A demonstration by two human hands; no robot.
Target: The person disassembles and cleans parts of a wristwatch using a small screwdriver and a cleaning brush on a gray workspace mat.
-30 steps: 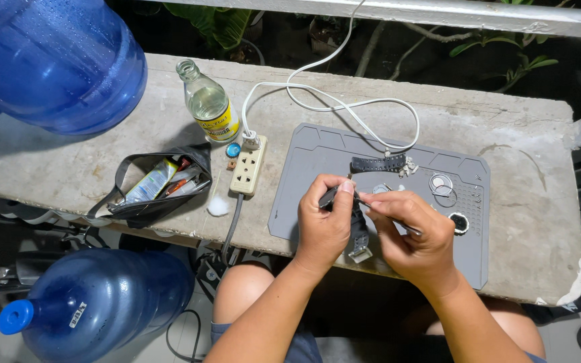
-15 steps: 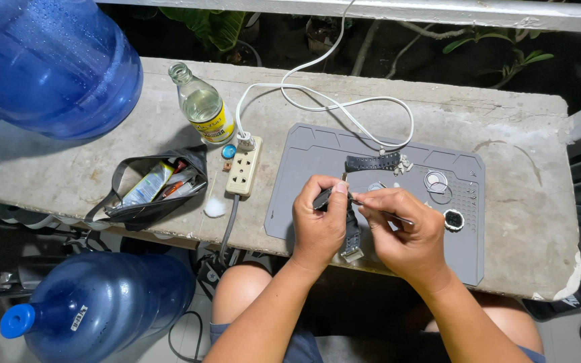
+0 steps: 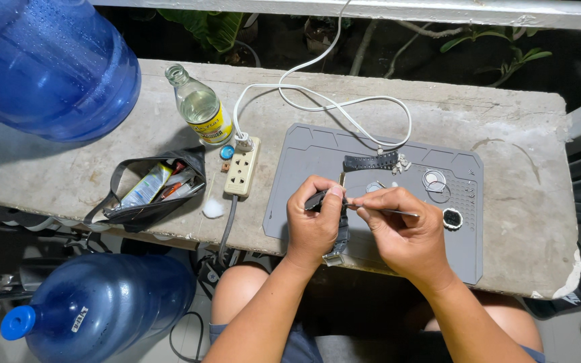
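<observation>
The left hand (image 3: 314, 225) has its fingers curled tight around a dark watch strap (image 3: 339, 235), thumb and forefinger pinching the upper end while the buckle end hangs below the palm, over the near edge of the grey mat (image 3: 304, 154). The right hand (image 3: 405, 235) pinches a thin metal tool (image 3: 391, 212) between thumb and fingertips, narrow grip, with the point aimed left at the pinched end of the strap.

To do this well, the point should probably meet the strap end squarely, with the left hand braced and pressure kept light, so the tip does not slip and a small part does not spring away off the mat.

Further up the mat lie another strap piece (image 3: 370, 161), a round ring (image 3: 434, 180) and a small dark round part (image 3: 452, 218) to the right of the hands. Left of the mat sit a power strip (image 3: 242, 168), a glass bottle (image 3: 200, 111) and an open pouch (image 3: 146, 195).

The spot where tool meets strap is covered by the fingers, so what the tip touches cannot be told. The tiny pieces beside the strap piece are too small to identify.
</observation>
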